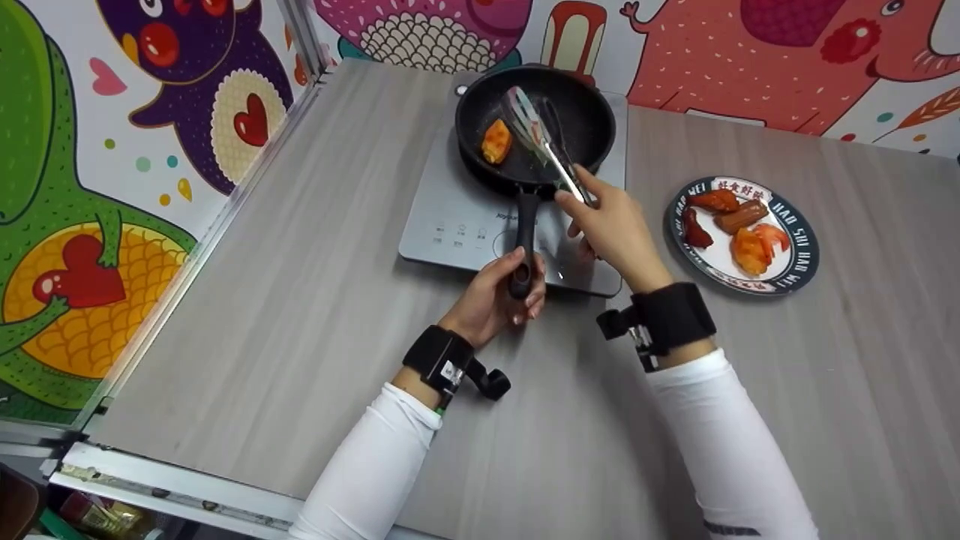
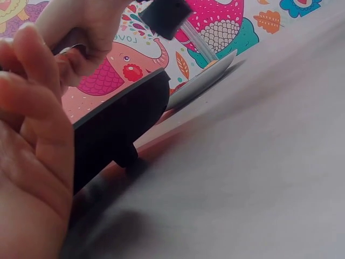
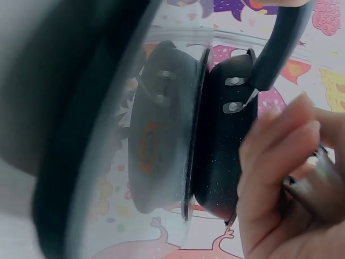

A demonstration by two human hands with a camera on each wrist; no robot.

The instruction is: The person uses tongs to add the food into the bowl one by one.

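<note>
A black frying pan (image 1: 592,131) sits on a flat induction cooker (image 1: 435,214), its handle (image 1: 527,217) pointing toward me. My left hand (image 1: 484,304) grips the handle's end, thumb on one side and fingers curled under the other. In my right hand (image 1: 619,229) are metal tongs (image 1: 555,161), their tips inside the pan. One orange-brown food piece (image 1: 496,142) lies in the pan, left of the tongs. The right wrist view has the right hand (image 3: 280,172) close beside the pan's outer wall (image 3: 218,140); the left wrist view catches the left palm (image 2: 32,162).
Right of the cooker stands a dark-rimmed plate (image 1: 804,251) with several orange and red food pieces (image 1: 750,251). A wall with cartoon animals (image 1: 750,60) borders the back and left of the wood-grain table (image 1: 300,300). A metal edge (image 1: 172,480) runs along the near left side.
</note>
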